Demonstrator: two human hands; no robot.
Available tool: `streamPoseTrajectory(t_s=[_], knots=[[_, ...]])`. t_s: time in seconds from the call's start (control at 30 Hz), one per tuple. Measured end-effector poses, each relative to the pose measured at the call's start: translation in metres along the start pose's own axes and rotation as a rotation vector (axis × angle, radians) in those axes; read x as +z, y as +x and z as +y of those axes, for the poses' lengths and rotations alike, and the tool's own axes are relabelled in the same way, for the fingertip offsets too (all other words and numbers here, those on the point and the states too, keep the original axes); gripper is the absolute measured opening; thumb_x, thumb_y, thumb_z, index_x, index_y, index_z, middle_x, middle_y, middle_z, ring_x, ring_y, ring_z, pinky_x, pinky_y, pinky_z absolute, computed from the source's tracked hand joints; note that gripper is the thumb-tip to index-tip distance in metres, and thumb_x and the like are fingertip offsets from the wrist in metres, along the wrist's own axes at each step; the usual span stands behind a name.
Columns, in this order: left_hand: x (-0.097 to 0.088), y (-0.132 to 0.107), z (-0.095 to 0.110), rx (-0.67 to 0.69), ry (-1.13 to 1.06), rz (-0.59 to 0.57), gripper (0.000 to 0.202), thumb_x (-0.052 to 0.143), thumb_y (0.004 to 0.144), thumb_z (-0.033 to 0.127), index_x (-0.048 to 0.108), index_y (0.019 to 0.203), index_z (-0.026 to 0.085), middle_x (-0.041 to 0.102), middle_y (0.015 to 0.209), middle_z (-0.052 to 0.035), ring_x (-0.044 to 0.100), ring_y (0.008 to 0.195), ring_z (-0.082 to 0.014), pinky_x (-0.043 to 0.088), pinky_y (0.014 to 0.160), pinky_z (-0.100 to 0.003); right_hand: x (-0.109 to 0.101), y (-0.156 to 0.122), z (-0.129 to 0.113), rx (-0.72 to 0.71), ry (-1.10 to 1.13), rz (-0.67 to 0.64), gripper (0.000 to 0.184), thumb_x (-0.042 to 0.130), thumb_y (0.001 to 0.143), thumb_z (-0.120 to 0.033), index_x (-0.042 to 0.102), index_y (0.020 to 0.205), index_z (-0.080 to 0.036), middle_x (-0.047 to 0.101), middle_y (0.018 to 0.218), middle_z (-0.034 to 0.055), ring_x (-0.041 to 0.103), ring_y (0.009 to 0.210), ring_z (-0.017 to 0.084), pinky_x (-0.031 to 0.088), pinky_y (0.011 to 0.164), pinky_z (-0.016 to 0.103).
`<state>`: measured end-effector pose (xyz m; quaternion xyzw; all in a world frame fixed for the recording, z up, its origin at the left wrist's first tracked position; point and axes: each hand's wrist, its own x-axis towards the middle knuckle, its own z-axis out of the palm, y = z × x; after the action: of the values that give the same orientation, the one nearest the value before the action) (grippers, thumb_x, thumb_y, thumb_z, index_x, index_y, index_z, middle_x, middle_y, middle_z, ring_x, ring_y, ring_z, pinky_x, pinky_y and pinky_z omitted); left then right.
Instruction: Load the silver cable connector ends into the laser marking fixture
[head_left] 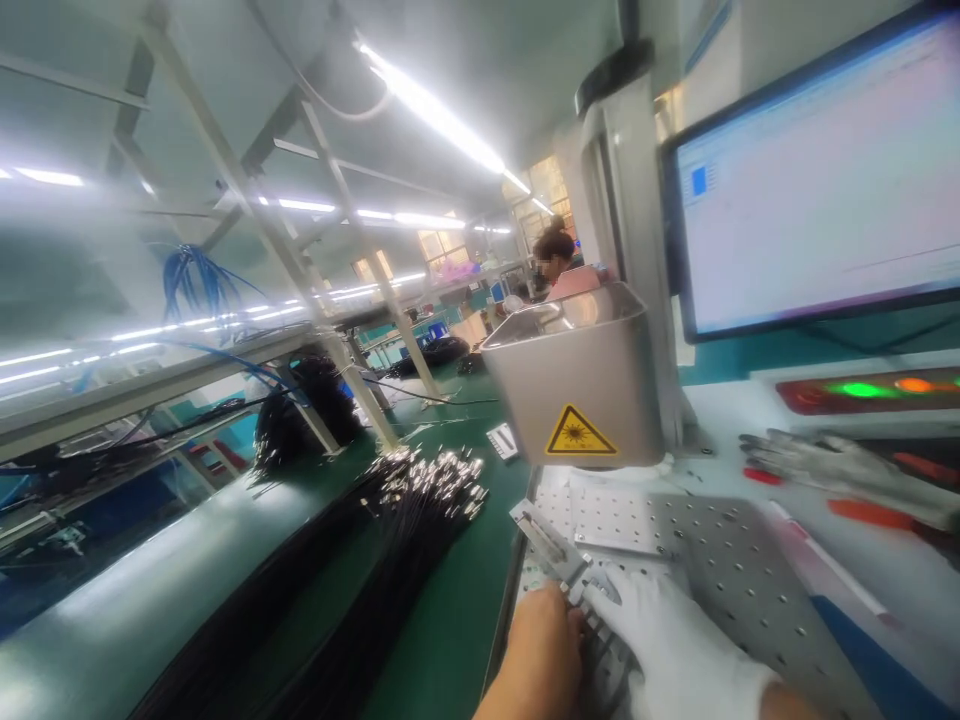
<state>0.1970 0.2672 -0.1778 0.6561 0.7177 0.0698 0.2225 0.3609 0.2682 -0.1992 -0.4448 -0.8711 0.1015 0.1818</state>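
My left hand is bare, its fingers curled against a slotted metal fixture at the left side of a perforated metal plate. Across from it, my right hand wears a white glove; its thumb and fingers close on the near end of the same fixture. Notched grey metal runs down between both hands, partly covered by them. Whether a small part lies in my fingertips cannot be made out. Above the fixture hangs a grey metal hood with a yellow laser warning sign.
Black cables with shiny metal ends lie bundled on the green table to the left. The perforated plate spreads rightward. A grey glove and orange-handled tools rest at right, below a monitor. A person sits farther back.
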Motion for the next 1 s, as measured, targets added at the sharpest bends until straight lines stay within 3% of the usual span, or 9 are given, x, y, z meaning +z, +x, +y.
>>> streamPoseTrajectory(t_s=[0.2, 0.33, 0.43, 0.53, 0.67, 0.77, 0.83, 0.9, 1.0], knots=[[0.002, -0.003, -0.009, 0.078, -0.003, 0.047, 0.021, 0.04, 0.087, 0.014, 0.061, 0.083, 0.018, 0.069, 0.092, -0.0102, 0.062, 0.09, -0.0228, 0.039, 0.073, -0.029, -0.001, -0.002, -0.002, 0.033, 0.071, -0.008, 0.06, 0.053, 0.055, -0.02, 0.065, 0.113, -0.018, 0.059, 0.12, 0.0125, 0.052, 0.111, 0.033, 0.037, 0.099, 0.045], [0.007, -0.004, -0.005, 0.091, 0.09, 0.035, 0.029, 0.034, 0.09, 0.013, 0.063, 0.092, 0.017, 0.07, 0.096, -0.0105, 0.063, 0.088, -0.0209, 0.043, 0.078, -0.03, -0.002, -0.002, -0.003, 0.017, 0.152, 0.042, 0.056, 0.054, 0.055, -0.014, 0.064, 0.109, -0.021, 0.06, 0.119, 0.0084, 0.052, 0.112, 0.029, 0.036, 0.101, 0.041], [0.004, -0.007, 0.004, 0.109, 0.267, -0.051, 0.031, 0.036, 0.088, 0.012, 0.065, 0.1, 0.012, 0.069, 0.107, -0.0159, 0.064, 0.098, -0.026, 0.046, 0.086, -0.035, -0.006, -0.002, -0.005, 0.025, 0.201, 0.072, 0.052, 0.054, 0.053, -0.011, 0.064, 0.102, -0.024, 0.062, 0.115, 0.0056, 0.054, 0.11, 0.027, 0.038, 0.1, 0.039], [-0.003, -0.009, 0.013, 0.133, 0.352, -0.085, 0.031, 0.05, 0.079, 0.009, 0.064, 0.106, 0.005, 0.067, 0.111, -0.0219, 0.062, 0.105, -0.0333, 0.046, 0.093, -0.041, -0.007, -0.002, -0.006, 0.005, 0.178, 0.085, 0.046, 0.054, 0.052, -0.012, 0.063, 0.096, -0.022, 0.062, 0.111, 0.007, 0.054, 0.108, 0.029, 0.039, 0.099, 0.041], [-0.014, -0.014, 0.014, 0.153, 0.357, -0.016, 0.034, 0.049, 0.079, 0.008, 0.061, 0.111, 0.005, 0.064, 0.114, -0.0219, 0.06, 0.108, -0.0317, 0.045, 0.095, -0.04, -0.001, -0.005, -0.001, -0.036, 0.106, 0.06, 0.048, 0.054, 0.053, -0.015, 0.065, 0.1, -0.019, 0.062, 0.113, 0.0111, 0.055, 0.107, 0.031, 0.041, 0.097, 0.043], [-0.015, -0.022, 0.005, 0.2, 0.337, 0.099, 0.029, 0.044, 0.084, 0.011, 0.061, 0.107, 0.01, 0.064, 0.11, -0.0157, 0.059, 0.105, -0.0275, 0.046, 0.092, -0.037, -0.004, -0.013, 0.013, -0.072, 0.159, 0.025, 0.055, 0.057, 0.059, -0.022, 0.065, 0.113, -0.02, 0.058, 0.128, 0.0124, 0.051, 0.12, 0.032, 0.038, 0.104, 0.044], [-0.011, -0.029, -0.001, 0.254, 0.314, 0.144, 0.025, 0.04, 0.088, 0.014, 0.063, 0.098, 0.013, 0.065, 0.104, -0.0121, 0.059, 0.098, -0.0251, 0.046, 0.088, -0.036, -0.01, -0.018, 0.025, -0.012, 0.253, -0.028, 0.06, 0.056, 0.066, -0.028, 0.061, 0.125, -0.021, 0.052, 0.138, 0.0109, 0.046, 0.128, 0.03, 0.035, 0.109, 0.043], [-0.004, -0.037, -0.004, 0.293, 0.29, 0.127, 0.026, 0.038, 0.089, 0.015, 0.064, 0.091, 0.015, 0.066, 0.101, -0.0107, 0.059, 0.096, -0.0239, 0.046, 0.088, -0.035, -0.016, -0.021, 0.035, 0.116, 0.321, -0.044, 0.054, 0.048, 0.077, -0.03, 0.06, 0.129, -0.023, 0.055, 0.136, 0.0083, 0.05, 0.126, 0.026, 0.036, 0.109, 0.041], [0.006, -0.044, 0.0, 0.315, 0.235, 0.047, 0.019, 0.048, 0.086, 0.018, 0.066, 0.093, 0.017, 0.067, 0.103, -0.0097, 0.059, 0.101, -0.0243, 0.045, 0.092, -0.035, -0.019, -0.017, 0.04, 0.261, 0.328, 0.008, 0.043, 0.035, 0.088, -0.029, 0.068, 0.116, -0.025, 0.066, 0.119, 0.0061, 0.06, 0.11, 0.025, 0.043, 0.1, 0.04]])
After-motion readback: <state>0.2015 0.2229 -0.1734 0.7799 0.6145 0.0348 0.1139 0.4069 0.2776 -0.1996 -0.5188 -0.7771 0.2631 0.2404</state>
